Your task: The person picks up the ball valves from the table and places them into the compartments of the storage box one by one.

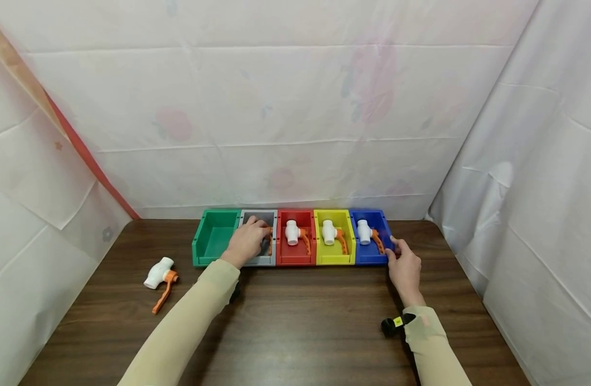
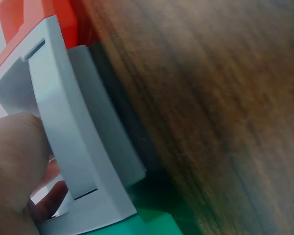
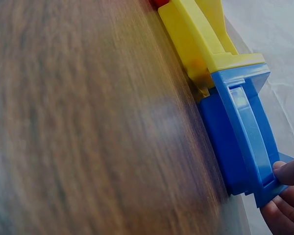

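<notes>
My left hand (image 1: 247,240) reaches into the grey bin (image 1: 260,261), its fingers curled round a white ball valve whose orange handle (image 1: 270,244) shows beside them. Most of that valve is hidden; a sliver of white (image 2: 41,195) appears between the fingers in the left wrist view. At the far end of the row, my right hand (image 1: 405,269) pinches the right wall of the blue bin (image 3: 237,142), thumb at the inner side and fingers outside. Inside the blue bin lies another white ball valve (image 1: 364,232) with an orange handle.
The red bin (image 1: 296,260) and yellow bin (image 1: 335,259) each hold a similar valve. A green bin (image 1: 213,236) ends the row at left, with nothing seen inside. One more ball valve (image 1: 157,273) lies on the wooden table (image 1: 295,327) at left. White curtains stand behind and beside.
</notes>
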